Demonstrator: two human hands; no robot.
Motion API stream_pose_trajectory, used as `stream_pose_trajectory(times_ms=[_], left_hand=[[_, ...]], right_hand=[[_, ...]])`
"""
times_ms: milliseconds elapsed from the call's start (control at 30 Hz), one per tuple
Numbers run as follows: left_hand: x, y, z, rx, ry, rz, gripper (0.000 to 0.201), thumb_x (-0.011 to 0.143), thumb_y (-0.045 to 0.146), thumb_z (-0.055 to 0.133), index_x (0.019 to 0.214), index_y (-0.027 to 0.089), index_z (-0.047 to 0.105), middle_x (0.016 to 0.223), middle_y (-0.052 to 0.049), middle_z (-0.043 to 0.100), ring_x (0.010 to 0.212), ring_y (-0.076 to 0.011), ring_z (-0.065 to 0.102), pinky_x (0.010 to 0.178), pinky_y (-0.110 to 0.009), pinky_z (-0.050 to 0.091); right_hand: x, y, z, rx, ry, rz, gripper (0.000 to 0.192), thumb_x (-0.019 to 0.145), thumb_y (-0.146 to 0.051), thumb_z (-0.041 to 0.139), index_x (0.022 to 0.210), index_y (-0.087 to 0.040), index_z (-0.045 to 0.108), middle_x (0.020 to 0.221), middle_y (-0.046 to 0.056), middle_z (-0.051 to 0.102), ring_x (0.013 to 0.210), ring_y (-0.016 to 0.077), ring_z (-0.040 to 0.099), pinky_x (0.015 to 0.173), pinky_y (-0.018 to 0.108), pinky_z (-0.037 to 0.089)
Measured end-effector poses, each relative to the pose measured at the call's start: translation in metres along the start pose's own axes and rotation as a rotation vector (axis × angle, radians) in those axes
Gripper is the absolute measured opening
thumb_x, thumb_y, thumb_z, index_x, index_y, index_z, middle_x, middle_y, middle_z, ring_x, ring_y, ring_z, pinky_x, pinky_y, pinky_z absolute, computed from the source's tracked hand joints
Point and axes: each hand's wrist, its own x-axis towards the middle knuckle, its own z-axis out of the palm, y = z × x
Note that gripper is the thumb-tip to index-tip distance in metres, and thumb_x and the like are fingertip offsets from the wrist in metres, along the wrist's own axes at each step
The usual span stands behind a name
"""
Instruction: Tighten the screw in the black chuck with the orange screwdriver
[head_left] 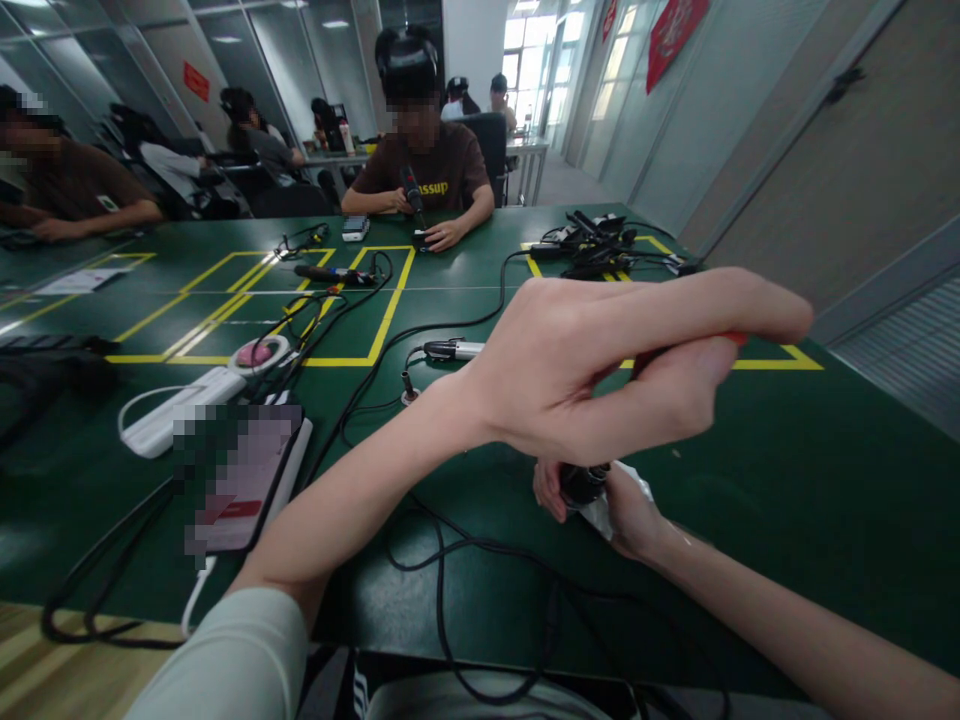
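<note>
Left hand: my left hand [600, 370] crosses the middle of the frame, raised above the counter [787, 480]. Its grip is clenched on a thin tool with a red end [739, 339]; only this red tip and a dark part of the shaft show between the fingers, so I cannot tell what tool it is.
Right hand: my right hand [626, 515] is low, just under the left one, right of center. Its grip is closed around a small dark round object [583, 483] with a white wrapping [626, 480] about it.
Why held so: I judge the right hand keeps the object steady on the counter, so the left can work from above with the tool.
Object and grips: the dark object sits inside the right grip and directly below the left grip, near but not touching it.
Cables: black cables [450, 560] run over the counter near the bottom edge.
Left side of frame: a phone [240, 480] and a white power strip [180, 405] lie there.
Upper center: another person [427, 170] sits across the counter, both hands on it.
</note>
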Motion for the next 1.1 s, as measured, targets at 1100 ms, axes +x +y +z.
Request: stream_pose_trajectory(times_ms=[1100], left_hand=[[-0.002, -0.002, 0.012, 0.079, 0.125, -0.024, 0.026, 0.103, 0.032, 0.047, 0.088, 0.021, 0.065, 0.067, 0.005, 0.061, 0.061, -0.0051, 0.066, 0.06, -0.018, 0.054]], right_hand=[[0.001, 0.002, -0.003, -0.024, 0.005, 0.014, 0.048, 0.095, -0.058, 0.062, 0.066, -0.019, 0.068, 0.052, 0.003, 0.061, 0.054, 0.0209, 0.055, 0.059, 0.035, 0.041]])
